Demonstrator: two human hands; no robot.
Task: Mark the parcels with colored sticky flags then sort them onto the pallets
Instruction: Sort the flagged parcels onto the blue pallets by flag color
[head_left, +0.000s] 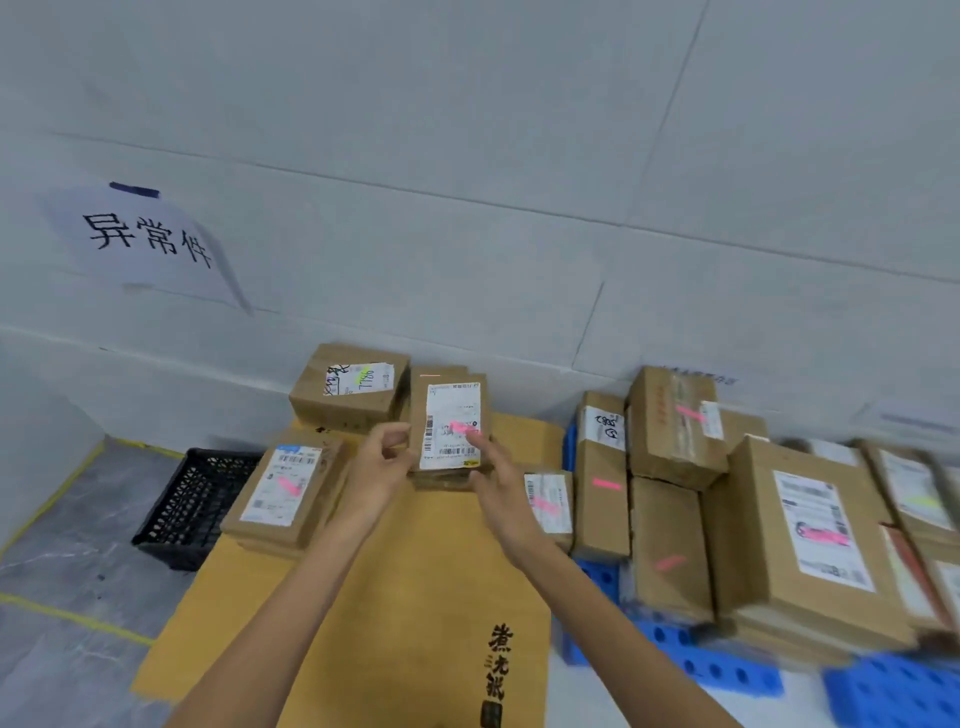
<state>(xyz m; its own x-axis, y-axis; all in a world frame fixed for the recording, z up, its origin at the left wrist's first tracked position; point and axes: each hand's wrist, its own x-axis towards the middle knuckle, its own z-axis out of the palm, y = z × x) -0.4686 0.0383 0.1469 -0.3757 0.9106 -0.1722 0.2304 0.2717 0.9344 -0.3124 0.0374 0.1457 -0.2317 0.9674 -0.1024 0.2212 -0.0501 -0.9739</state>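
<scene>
Both grips are on one parcel (449, 415) near the far edge of the cardboard sheet (415, 597). The left grip (384, 462) curls its fingers round the parcel's left edge, likely to steady it. The right grip (501, 493) lies nearly straight, one fingertip on the label just beside the pink flag (460, 427) — pressing it flat, I judge. The parcel seems to rest on other boxes; whether it is lifted clear of them I cannot tell.

Also on the sheet are a green-flagged box (353, 387) at the far left corner, a left box (288, 488) with a pink flag on the left edge, and a right box (548, 501), also pink-marked, on the right edge. All lie label up, so the flags can be read.

Off the right edge a blue pallet (711, 667) carries a crowded stack (665, 545), mostly pink-marked — the flags alone do not settle which pile this parcel joins. A black crate (192, 499) sits on the floor off the left edge, under a paper sign (145, 239) on the wall. A carry to the pallet would have to pass over the right box and find room among the stack.
</scene>
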